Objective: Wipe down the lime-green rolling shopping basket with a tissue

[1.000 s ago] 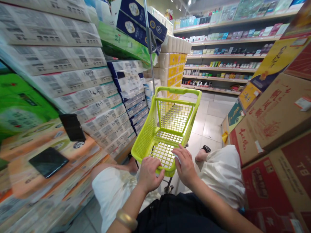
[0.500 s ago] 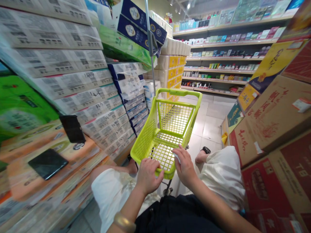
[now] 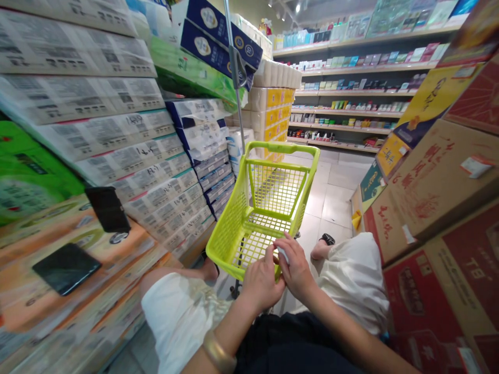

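Observation:
My left hand (image 3: pixel 264 278) meets my right hand (image 3: pixel 295 264) over the near rim of an upright yellow-green plastic shopping basket (image 3: pixel 224 244). A small white thing (image 3: pixel 283 254), too covered to name, shows between my right thumb and fingers. My left fingers are bent against the right hand's fingertips, and what they grip is hidden. The basket sits on a wheeled frame between my knees, with bare mesh inside. At its far left corner rises a thin metal pole (image 3: pixel 239 114) with a grey clamp.
Stacked tissue packs (image 3: pixel 156 161) line the left. A dark phone-like slab (image 3: pixel 67 267) and an upright black object (image 3: pixel 108 209) rest on orange packs (image 3: pixel 128 259). Cardboard cartons (image 3: pixel 436 176) wall the right. Full shelves (image 3: pixel 351 93) stand behind a tiled floor (image 3: pixel 331 182).
My left hand has left the basket's near rim and moved right to meet my right hand. The right hand stays about in place with the white thing. The view has shifted slightly.

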A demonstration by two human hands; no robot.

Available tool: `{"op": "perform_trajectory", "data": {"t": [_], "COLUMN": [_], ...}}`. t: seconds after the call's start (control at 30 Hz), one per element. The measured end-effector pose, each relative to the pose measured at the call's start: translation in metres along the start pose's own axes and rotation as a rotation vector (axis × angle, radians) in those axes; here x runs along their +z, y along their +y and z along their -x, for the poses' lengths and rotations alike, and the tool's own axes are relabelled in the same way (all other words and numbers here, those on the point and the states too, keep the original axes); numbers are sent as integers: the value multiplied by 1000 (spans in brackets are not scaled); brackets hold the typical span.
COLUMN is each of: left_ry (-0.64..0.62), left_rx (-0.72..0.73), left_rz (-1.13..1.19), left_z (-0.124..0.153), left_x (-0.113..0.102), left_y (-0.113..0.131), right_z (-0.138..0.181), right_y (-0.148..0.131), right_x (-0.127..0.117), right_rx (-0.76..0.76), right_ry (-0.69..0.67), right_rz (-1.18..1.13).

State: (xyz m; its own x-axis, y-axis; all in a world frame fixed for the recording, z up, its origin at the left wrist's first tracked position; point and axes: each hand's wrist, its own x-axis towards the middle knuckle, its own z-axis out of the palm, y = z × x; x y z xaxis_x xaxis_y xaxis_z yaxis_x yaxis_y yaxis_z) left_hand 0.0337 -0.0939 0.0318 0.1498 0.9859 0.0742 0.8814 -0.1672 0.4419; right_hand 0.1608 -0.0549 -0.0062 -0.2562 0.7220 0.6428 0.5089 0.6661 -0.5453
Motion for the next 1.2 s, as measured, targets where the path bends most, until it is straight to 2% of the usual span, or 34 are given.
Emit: {"op": "perform_trajectory", "data": {"t": [0.17, 0.33, 0.57, 0.8, 1.07, 1.2], "left_ry": [-137, -128, -131, -103, -98, -109], "left_rx": [-17, 1, -12, -6, -16, -6], "left_rz": [-229, -281, -309, -299, -290, -294], "left_z": [1, 4, 8, 10, 10, 10], "left_x": [-7, -9, -8, -8, -7, -8], "left_y": [8, 11, 7, 7, 5, 6], "right_z": [-22, -31, -3, -31, -3, -22], "right_y": [16, 27, 0, 24, 0, 16], "right_x": [-4, -2, -2, 1, 1, 2], "right_rx": [-28, 1, -17, 48, 10, 49], "right_ry": [-7, 52, -2, 48, -8, 23], "right_rz": [57, 63, 26, 30, 0, 23]}}
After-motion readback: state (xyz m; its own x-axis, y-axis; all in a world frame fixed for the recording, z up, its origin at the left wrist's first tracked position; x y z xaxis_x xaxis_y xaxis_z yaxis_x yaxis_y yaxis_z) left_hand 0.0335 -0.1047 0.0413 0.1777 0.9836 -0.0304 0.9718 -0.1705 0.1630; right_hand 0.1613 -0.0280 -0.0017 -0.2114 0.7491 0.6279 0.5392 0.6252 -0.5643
